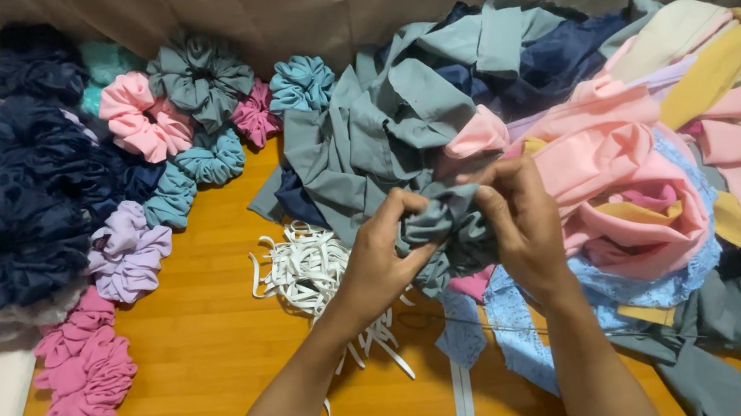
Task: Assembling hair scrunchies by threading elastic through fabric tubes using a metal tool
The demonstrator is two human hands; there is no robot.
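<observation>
The pile of elastic strips (306, 268) lies in the middle of the desk (201, 380). Left of it sit the finished scrunchies (129, 259) — many, in a curved row. Right of it lies the big heap of cloth pieces (641, 187) — and behind it too.

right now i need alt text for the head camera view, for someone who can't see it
Two bare hands, left hand and right hand, grip a bunched grey-green scrunchie over a wooden table. Finished scrunchies lie left, white elastic strips below, loose fabric pieces right.
</observation>
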